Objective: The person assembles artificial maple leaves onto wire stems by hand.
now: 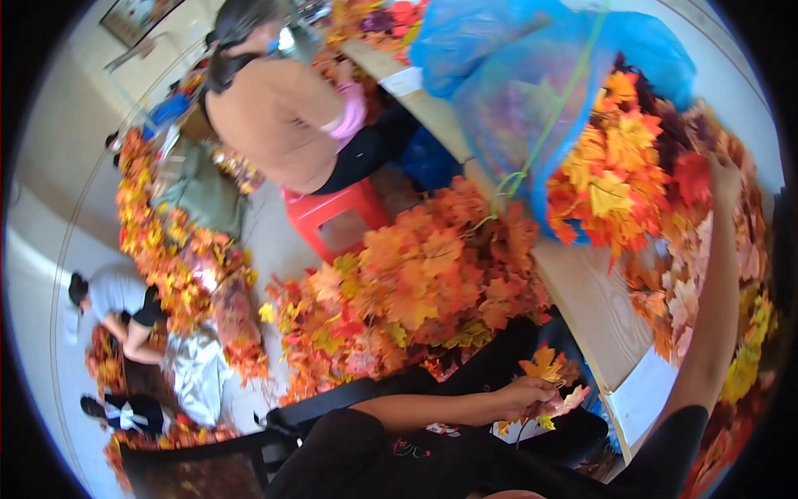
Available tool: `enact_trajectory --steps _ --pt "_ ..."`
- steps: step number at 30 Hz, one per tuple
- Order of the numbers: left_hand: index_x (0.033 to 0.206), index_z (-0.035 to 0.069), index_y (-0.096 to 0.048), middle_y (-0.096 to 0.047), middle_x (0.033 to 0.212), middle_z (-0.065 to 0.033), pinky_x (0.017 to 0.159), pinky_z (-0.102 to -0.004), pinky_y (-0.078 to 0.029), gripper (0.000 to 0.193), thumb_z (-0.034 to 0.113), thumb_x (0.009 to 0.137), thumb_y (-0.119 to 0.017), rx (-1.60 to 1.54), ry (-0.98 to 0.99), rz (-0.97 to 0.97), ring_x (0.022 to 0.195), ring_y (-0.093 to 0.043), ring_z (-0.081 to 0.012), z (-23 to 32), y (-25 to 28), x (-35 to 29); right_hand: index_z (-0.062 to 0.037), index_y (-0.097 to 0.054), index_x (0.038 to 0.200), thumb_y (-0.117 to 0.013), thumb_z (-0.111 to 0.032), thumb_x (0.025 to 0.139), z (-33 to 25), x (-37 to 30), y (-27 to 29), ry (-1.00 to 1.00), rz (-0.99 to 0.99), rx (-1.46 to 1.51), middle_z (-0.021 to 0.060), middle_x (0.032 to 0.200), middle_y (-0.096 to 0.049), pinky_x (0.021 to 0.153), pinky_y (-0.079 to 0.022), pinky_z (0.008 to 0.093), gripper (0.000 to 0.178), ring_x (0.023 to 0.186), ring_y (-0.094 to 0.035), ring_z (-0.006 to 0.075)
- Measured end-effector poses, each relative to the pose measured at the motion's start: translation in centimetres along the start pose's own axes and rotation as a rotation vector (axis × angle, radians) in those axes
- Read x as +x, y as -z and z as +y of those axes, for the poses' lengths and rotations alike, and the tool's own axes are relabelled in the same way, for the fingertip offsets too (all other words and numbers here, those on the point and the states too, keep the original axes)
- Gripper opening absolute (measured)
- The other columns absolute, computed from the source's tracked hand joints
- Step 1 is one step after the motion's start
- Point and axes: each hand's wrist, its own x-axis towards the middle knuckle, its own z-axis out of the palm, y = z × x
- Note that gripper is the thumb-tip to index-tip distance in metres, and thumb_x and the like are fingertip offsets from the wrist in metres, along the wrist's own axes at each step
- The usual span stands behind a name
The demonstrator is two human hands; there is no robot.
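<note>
My left hand [528, 396] is closed around a small bunch of orange and yellow artificial maple leaves [545, 366], low in front of my body. Stretched far out to the right, my right hand [725, 176] reaches into the leaves heaped on the table. Its fingers are closed at a dark red artificial maple leaf [692, 178]; the fingertips are partly hidden. Just left of that hand, a thick cluster of orange and yellow leaves [619, 166] lies against a blue plastic bag [519, 108]. Pale pinkish leaves [683, 306] lie under my right forearm.
A wooden table [594, 291] runs diagonally, with a white sheet [644, 395] at its near edge. A large orange leaf heap [416, 266] stands left of it. Beyond, a person [278, 108] sits on a red stool [337, 216]. Other people and leaf piles line the left.
</note>
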Motion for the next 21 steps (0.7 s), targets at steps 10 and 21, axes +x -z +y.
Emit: enact_trajectory --steps 10,21 --pt "0.095 0.010 -0.054 -0.063 0.091 -0.0048 0.056 -0.0232 -0.049 0.011 0.020 0.089 -0.055 0.001 -0.338 0.122 0.072 -0.062 -0.0130 0.0 0.5 -1.8 0.0020 -0.058 0.094 -0.055 -0.011 0.087 -10.3 -23.7 18.3 0.305 -0.155 0.206 0.0130 0.086 -0.057 0.076 -0.040 0.0294 0.015 0.082 -0.053 0.0238" --pt "0.086 0.005 -0.057 -0.065 0.078 -0.0065 0.048 -0.0195 -0.048 0.008 0.012 0.088 -0.053 0.322 -0.258 0.142 0.064 -0.063 -0.0113 -0.5 -4.7 -2.3 -0.0043 -0.062 0.069 -0.064 -0.014 0.071 -9.1 -48.7 19.7 0.140 -0.650 0.146 0.0094 0.066 -0.053 0.064 -0.038 0.0383 0.010 0.070 -0.049 0.0271"
